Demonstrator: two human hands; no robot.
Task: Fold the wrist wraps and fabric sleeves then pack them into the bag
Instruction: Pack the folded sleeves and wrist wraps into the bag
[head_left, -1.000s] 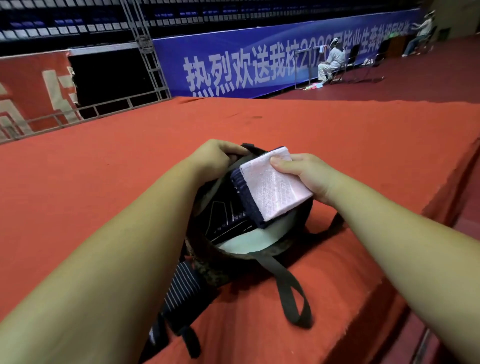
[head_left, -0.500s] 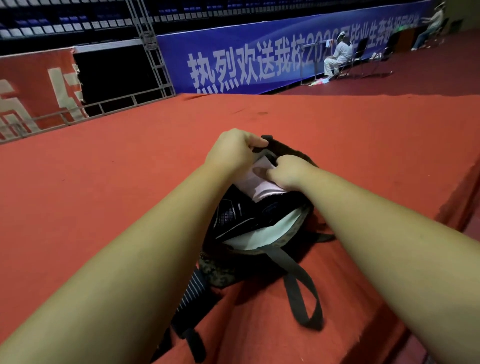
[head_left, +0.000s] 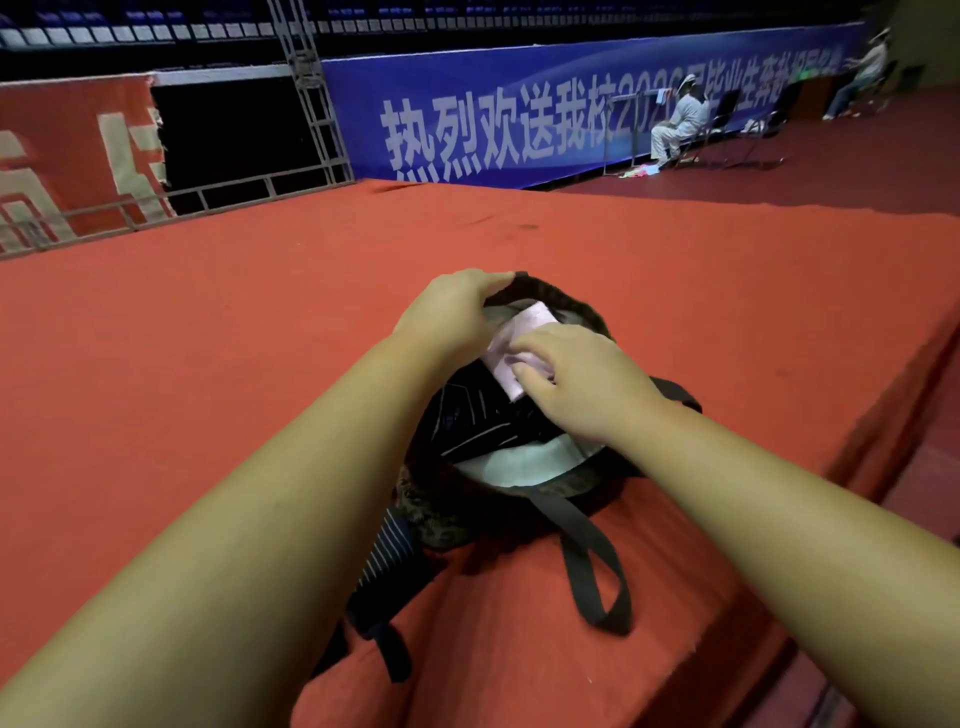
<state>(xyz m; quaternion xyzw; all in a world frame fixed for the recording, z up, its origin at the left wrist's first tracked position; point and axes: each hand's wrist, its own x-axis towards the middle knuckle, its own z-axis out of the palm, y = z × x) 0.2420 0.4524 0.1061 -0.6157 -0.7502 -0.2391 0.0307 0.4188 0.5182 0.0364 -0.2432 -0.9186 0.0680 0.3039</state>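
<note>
The platform is covered in matt red carpet, short-napped and faintly marked toward its far edge. Near its front edge the bag is dull, mottled woven cloth, its strap flat black webbing. The folded sleeve looks soft and matt, a pale pink fabric with a fine texture.

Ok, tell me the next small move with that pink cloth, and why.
Probably push the pink cloth down deeper, then let go: the right hand holds it only partway inside the bag, its top end showing near the rim, while the left hand grips the rim open.
</note>
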